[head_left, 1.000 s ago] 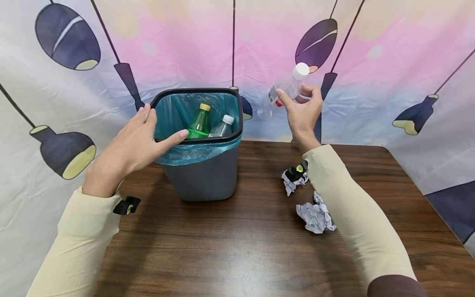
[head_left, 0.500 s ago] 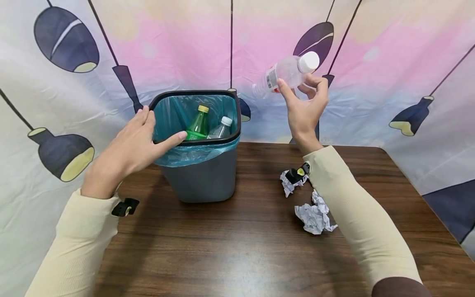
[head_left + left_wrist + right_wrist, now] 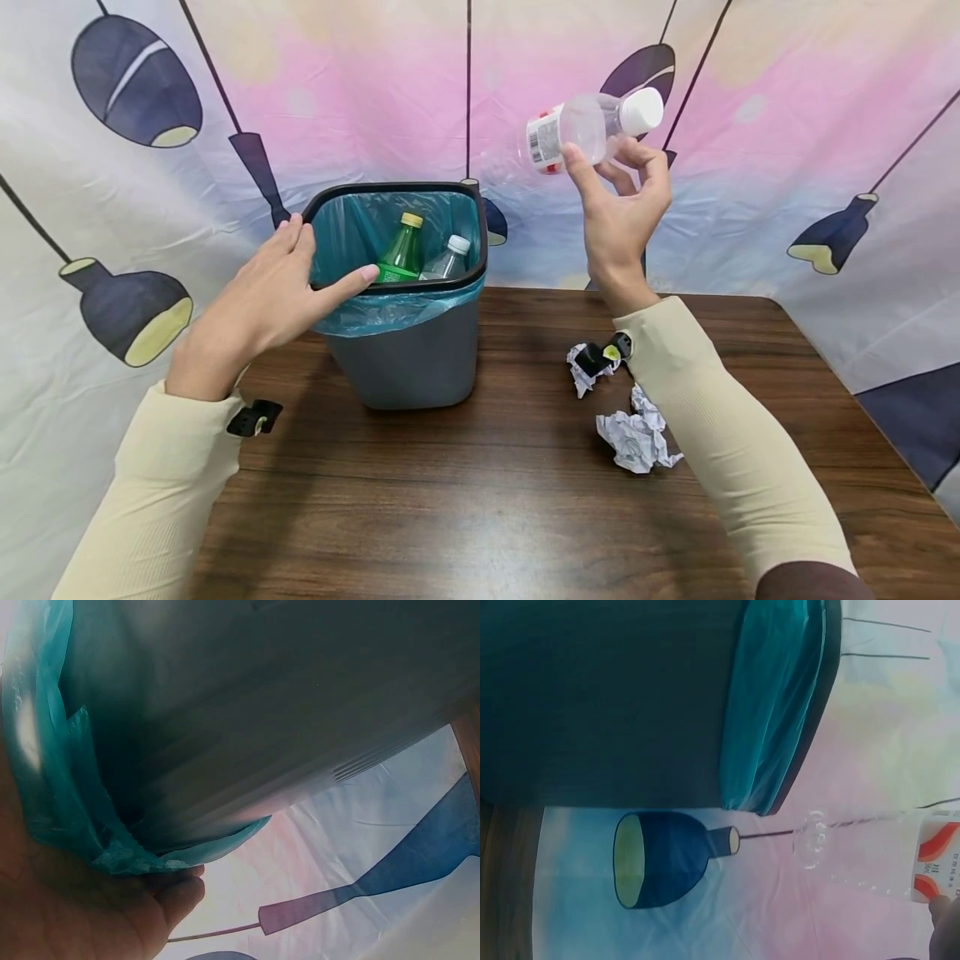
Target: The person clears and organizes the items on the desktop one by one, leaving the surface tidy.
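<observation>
Grey plastic, the bin (image 3: 408, 350) with its teal liner stands on the wooden table (image 3: 480, 500), and our left hand (image 3: 262, 304) lies on its near-left rim with relaxed fingers, so we should keep it steady there. Our right hand (image 3: 618, 221) pinches the clear bottle (image 3: 581, 133) high and to the right of the opening; we think it is best to bring it over the middle, above the green bottle (image 3: 401, 250), before we let it go.

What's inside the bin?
Inside the bin, lined with a teal bag, stand a green bottle and a clear bottle. The rim hides their lower parts and the bottom.
</observation>
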`<state>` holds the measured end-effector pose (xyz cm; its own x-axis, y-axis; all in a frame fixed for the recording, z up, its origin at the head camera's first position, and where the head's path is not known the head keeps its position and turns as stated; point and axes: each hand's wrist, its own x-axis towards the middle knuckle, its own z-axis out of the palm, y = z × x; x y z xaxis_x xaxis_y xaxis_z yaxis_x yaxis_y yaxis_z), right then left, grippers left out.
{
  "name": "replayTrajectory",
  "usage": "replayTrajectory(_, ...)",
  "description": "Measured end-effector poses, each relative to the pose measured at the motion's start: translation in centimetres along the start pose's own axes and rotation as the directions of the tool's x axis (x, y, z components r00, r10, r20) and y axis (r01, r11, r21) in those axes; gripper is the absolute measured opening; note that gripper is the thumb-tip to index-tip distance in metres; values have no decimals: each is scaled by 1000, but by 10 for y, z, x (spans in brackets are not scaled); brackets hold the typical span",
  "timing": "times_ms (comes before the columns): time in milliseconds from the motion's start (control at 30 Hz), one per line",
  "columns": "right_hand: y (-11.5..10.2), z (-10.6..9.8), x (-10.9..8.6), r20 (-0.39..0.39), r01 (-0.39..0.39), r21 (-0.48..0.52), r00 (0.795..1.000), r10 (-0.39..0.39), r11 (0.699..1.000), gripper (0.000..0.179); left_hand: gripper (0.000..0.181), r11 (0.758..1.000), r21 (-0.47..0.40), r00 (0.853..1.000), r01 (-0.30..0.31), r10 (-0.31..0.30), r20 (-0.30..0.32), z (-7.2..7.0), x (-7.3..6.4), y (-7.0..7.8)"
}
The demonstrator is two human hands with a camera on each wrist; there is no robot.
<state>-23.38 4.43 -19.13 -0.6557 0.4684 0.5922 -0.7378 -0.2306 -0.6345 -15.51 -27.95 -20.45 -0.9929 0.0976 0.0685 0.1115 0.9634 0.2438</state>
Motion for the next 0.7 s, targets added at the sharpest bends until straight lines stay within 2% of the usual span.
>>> replayTrajectory(267, -5, 5, -3, 35, -27, 51, 999, 25, 998, 36, 117, 1000, 4, 1000, 4, -4, 6, 0, -1, 1)
replayTrajectory(467, 10, 3, -1, 97, -100, 130, 991, 88, 986, 34, 117, 1000, 7, 1000, 5, -5, 9, 0, 0, 1)
replayTrajectory(700, 17, 2, -4, 159, -168, 148, 977, 144, 975, 37, 117, 1000, 3, 1000, 7, -7, 6, 0, 0, 1)
